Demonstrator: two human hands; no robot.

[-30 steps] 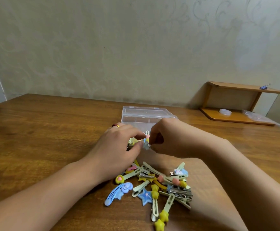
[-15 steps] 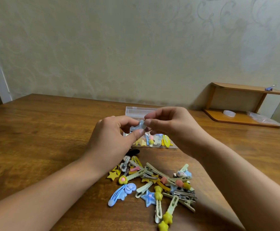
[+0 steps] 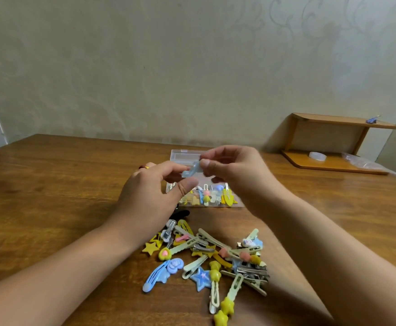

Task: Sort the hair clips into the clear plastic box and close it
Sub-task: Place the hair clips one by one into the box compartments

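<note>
A small pale blue hair clip [image 3: 191, 170] is held up above the clear plastic box [image 3: 182, 156]. My left hand [image 3: 150, 196] pinches its lower end and my right hand [image 3: 234, 175] pinches its upper end. The box lies open on the wooden table [image 3: 51, 184] behind my hands, with several clips in its front compartments [image 3: 212, 197]. A pile of loose hair clips [image 3: 211, 257] in yellow, blue, cream and silver lies in front of me between my forearms. It includes a blue snap clip [image 3: 161, 274] and a blue star clip [image 3: 201, 277].
A small wooden shelf [image 3: 333, 147] stands at the back right against the wall, with a white ring and a plastic bag on its lower board. The table's far edge meets the wall.
Both hands rose from the box and pile, lifting the pale blue clip between them. The box's front compartments with clips have come into view.
</note>
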